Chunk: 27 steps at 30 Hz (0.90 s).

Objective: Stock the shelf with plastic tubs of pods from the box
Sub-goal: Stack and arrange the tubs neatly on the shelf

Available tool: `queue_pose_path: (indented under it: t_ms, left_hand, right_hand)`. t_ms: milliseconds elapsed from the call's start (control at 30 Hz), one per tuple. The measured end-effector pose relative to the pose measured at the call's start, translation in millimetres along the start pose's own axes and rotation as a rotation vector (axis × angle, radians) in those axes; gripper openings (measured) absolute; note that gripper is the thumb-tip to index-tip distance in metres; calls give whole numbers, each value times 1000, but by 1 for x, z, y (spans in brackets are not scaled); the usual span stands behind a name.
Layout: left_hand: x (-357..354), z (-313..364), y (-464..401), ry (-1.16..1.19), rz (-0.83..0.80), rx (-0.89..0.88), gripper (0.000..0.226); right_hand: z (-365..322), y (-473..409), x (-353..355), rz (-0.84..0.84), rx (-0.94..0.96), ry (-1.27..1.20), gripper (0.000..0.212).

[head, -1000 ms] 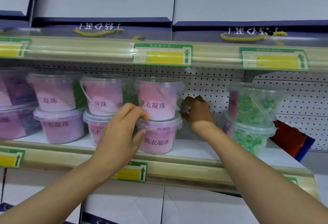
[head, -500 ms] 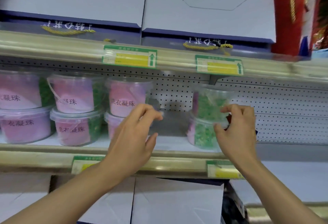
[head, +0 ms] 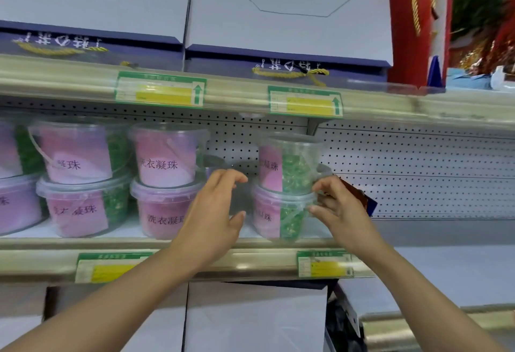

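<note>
- Tubs of pods stand two-high on the middle shelf [head: 156, 243], clear plastic with pink labels and green pods showing through the sides.
- Nearest the camera, both forearms reach up from the bottom edge toward the shelf front.
- The left hand [head: 214, 212] hangs in the gap between two stacks, fingers loosely curved with thumb and fingertips apart, holding nothing and touching neither stack that I can see.
- The right hand [head: 338, 206] is at the right side of the right-hand stack, its fingers curled against the rim where the two tubs meet; whether they truly pinch the rim or only rest on it cannot be told through the blur.
- That stack is a lower tub [head: 278, 215] on the shelf board with an upper tub [head: 289, 165] sitting upright on its lid, both turned so the label faces left and the green pods face front.
- Just left of the gap stands another stack [head: 167, 181] with labels facing out, and two more stacks sit farther left, the last cut off by the frame edge.
- Green and yellow price tags [head: 160, 92] sit in the shelf rails.
- Behind the tubs is white pegboard [head: 418, 173].
- White and navy cartons [head: 287, 11] fill the shelf above.
</note>
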<state>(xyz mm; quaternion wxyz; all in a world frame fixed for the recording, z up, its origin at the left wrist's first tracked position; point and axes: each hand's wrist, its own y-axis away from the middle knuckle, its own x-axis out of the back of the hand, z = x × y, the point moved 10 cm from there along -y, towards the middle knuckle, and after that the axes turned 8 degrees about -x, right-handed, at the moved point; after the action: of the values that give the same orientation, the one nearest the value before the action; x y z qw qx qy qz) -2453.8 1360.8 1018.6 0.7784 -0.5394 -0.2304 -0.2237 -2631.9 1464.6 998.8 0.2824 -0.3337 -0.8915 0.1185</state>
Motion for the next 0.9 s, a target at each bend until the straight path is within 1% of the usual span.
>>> queue_pose_path:
  t_ms: [167, 300, 433, 467, 533, 600, 667, 733, 833, 900]
  left_hand:
    - [4, -2, 0, -14, -6, -30, 49]
    - [10, -7, 0, -36, 55, -18, 40]
    - [14, -5, -1, -106, 68, -68, 32]
    - [14, -3, -1, -121, 60, -81, 31]
    - [16, 1, -1, -144, 64, -101, 31]
    - [17, 3, -1, -155, 80, -100, 31]
    - [19, 4, -1, -155, 96, -87, 32]
    - [20, 3, 1, -137, 111, -76, 34]
    - [23, 0, 3, -98, 109, -66, 33]
    - [24, 1, 3, -108, 94, -92, 30]
  right_hand:
    - [0, -21, -25, -168, -21, -124, 25]
    - [0, -36, -47, -291, -68, -181, 26]
    - [-3, -48, -58, -307, -97, -102, 28]
    - [-5, -49, -59, -283, -93, -61, 28]
    - [-7, -50, -56, -181, -69, 42, 28]
    - [-10, -47, -52, -73, -35, 138, 33]
    - [-11, -43, -52, -31, -7, 183, 41]
    - [-12, -37, -44, 44, 1, 224, 41]
    - [-11, -29, 0, 360, -7, 371, 33]
    - [0, -29, 29, 504, -82, 436, 35]
